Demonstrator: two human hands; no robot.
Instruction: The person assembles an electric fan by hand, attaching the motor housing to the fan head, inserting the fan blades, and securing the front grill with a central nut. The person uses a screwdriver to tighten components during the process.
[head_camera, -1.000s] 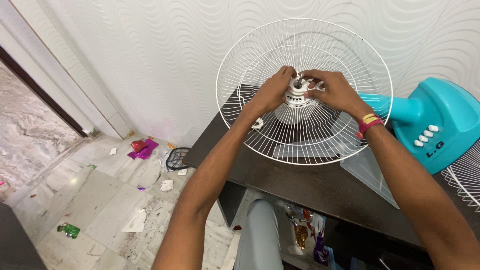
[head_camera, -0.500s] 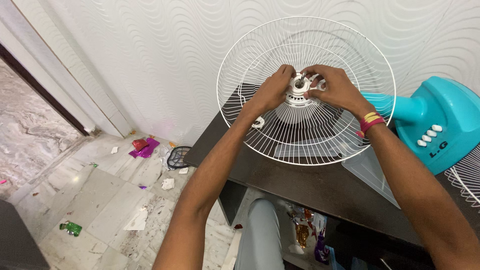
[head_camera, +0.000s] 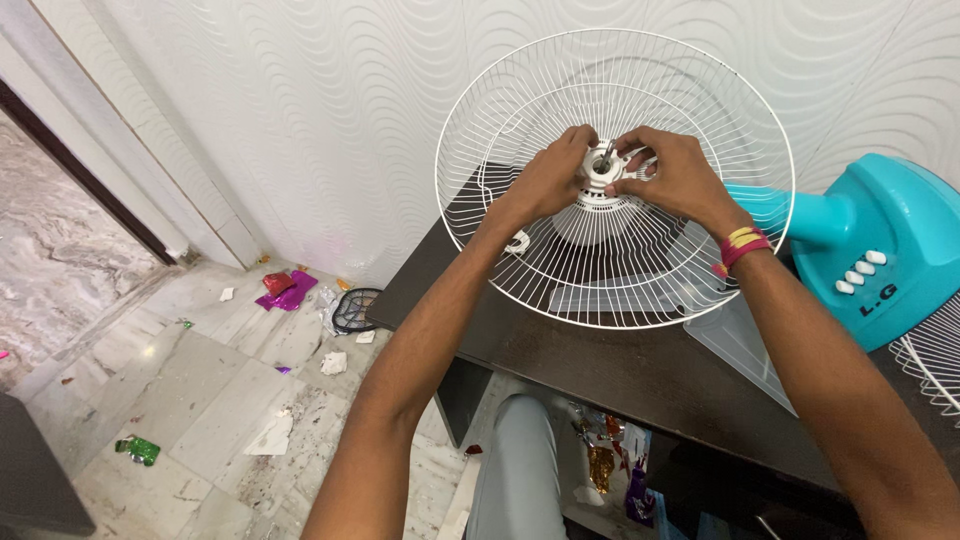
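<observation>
You've got a round white wire fan guard (head_camera: 610, 270) tilted up near the bench's back edge, its open bowl facing you, white plastic hub (head_camera: 600, 180) at its centre with a short metal shaft (head_camera: 607, 152) poking out

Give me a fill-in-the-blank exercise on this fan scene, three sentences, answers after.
1. Both hands, the left hand and the right hand, meet at the white hub in the ____ of the wire fan guard.
2. The fan base beside the guard is ____ in colour.
3. The guard rests on a dark ____.

Answers: centre; turquoise; table
</observation>
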